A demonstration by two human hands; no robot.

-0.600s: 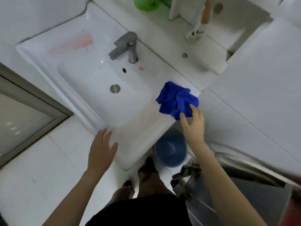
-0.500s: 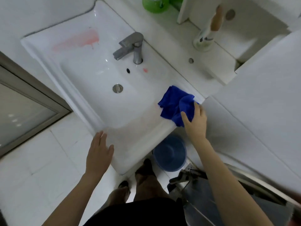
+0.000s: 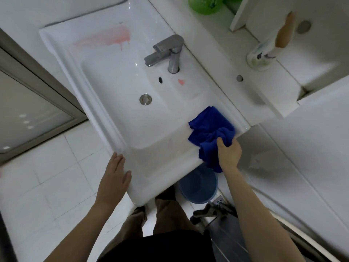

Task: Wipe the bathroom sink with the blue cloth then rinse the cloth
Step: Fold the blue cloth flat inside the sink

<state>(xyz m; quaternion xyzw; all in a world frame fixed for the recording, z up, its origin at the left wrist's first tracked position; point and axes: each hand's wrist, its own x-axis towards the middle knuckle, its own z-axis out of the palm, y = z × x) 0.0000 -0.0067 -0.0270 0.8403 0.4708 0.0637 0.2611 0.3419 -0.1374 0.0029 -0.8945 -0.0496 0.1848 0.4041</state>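
Blue cloth (image 3: 209,129) on sink (image 3: 162,163) rim, under right hand (image 3: 228,154), gripped

Glossy ceramic sink (image 3: 105,95), brushed metal faucet (image 3: 166,52), fuzzy cloth (image 3: 209,129)

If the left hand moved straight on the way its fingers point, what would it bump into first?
Most likely the sink's raised side rim, just beyond the fingertips of the left hand at the front corner. Depth is unclear, so it might pass alongside instead.
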